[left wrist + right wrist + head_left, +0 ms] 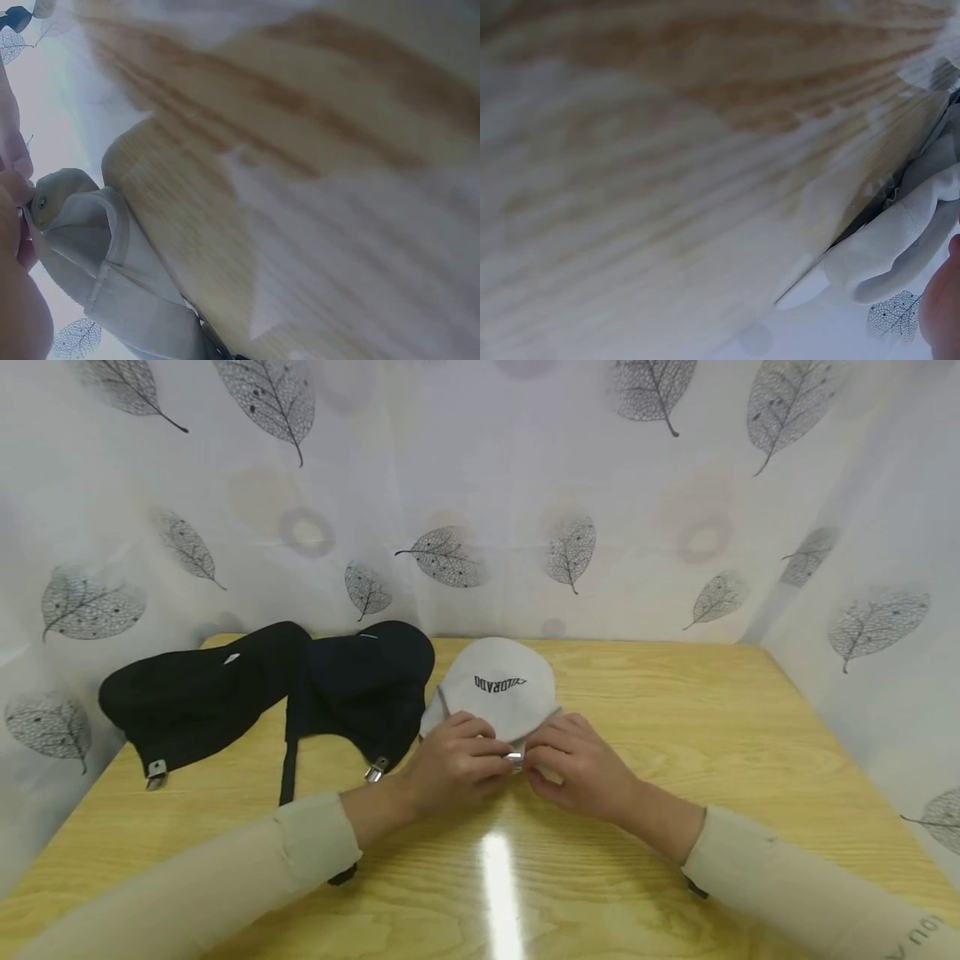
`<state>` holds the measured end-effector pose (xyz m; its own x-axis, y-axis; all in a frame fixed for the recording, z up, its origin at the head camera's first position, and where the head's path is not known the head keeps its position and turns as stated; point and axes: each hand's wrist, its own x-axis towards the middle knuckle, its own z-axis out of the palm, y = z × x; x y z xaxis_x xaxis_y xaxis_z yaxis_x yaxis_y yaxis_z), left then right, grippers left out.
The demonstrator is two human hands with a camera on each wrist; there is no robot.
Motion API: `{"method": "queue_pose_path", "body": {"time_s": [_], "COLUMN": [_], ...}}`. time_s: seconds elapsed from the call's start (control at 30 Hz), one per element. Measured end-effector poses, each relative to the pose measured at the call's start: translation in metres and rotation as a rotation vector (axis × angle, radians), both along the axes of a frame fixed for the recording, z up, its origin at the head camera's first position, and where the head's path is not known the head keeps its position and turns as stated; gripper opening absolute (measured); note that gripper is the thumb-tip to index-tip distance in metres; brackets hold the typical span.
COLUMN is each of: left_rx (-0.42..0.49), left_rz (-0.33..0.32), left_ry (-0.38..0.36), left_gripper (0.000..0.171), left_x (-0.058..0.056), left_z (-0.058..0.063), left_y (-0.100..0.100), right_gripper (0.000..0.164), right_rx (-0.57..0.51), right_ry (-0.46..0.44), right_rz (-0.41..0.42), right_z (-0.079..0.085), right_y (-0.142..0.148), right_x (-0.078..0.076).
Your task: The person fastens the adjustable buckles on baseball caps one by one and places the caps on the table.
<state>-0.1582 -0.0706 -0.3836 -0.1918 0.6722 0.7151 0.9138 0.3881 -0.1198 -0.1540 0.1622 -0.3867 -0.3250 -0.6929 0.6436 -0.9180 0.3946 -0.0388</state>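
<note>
A light grey cap with upside-down "COLORADO" lettering lies in the middle of the table. A small silver buckle sits on its strap at the near edge. My left hand pinches the strap just left of the buckle, fingers curled. From the other side, my right hand pinches it at the buckle's right. In the left wrist view, fingertips hold the edge of the cap, whose hollow inside shows. The right wrist view catches the cap's folded rim beside a finger.
To the left lie a black cap and a navy cap, each with a strap and metal buckle hanging toward me. The wooden table meets a leaf-patterned curtain at the back and sides.
</note>
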Motion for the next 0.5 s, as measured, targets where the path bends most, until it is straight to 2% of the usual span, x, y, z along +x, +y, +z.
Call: {"method": "queue_pose_path", "body": {"time_s": [0.5], "left_rx": [0.018], "left_rz": [0.000], "left_ry": [-0.015], "left_gripper": [0.006], "left_x": [0.0000], "left_z": [0.0023], "left_y": [-0.0012], "right_gripper": [0.015], "right_rx": [-0.060], "right_ry": [-0.019], "right_rz": [0.004], "right_z": [0.0007], "right_y": [0.0016], "right_x": [-0.0036]}}
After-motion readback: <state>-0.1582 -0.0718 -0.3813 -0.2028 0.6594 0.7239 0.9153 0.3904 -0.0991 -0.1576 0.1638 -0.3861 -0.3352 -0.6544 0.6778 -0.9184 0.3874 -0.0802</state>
